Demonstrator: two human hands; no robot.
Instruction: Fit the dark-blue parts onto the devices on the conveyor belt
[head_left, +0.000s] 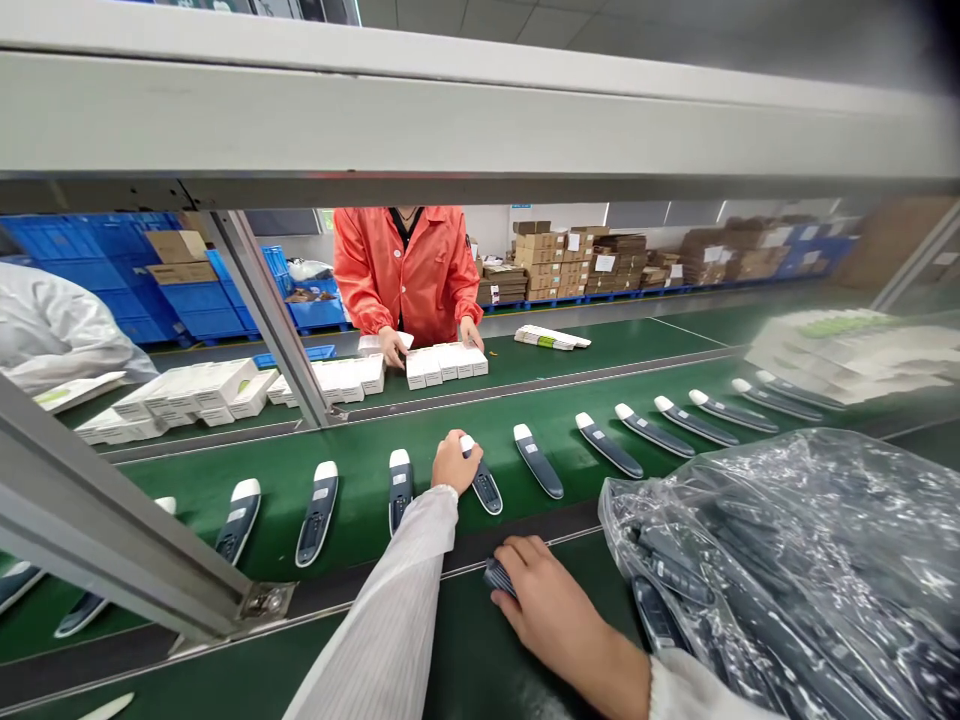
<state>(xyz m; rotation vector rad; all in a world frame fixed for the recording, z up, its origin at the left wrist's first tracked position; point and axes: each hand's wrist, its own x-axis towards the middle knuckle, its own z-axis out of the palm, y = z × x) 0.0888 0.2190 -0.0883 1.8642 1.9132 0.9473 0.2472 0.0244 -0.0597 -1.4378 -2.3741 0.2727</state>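
1. A green conveyor belt (360, 500) runs across the worktop, carrying a spaced row of grey, white-tipped handheld devices (318, 512), each slanted the same way.
2. At the right, a clear plastic bag (787, 560) holds a heap of the same devices, close to the worker's right side.
3. Across the line, a person in an orange coat (409, 270) handles white cartons (446, 362).
4. The worker's left hand (454, 462) rests on the belt, its grip closed over the white end of one device (484, 485); matching the neighbours' slant and gap would serve best.
5. The right hand (551, 605) lies on the near edge, fingers curled around another dark device (499, 577), ready beside the belt.
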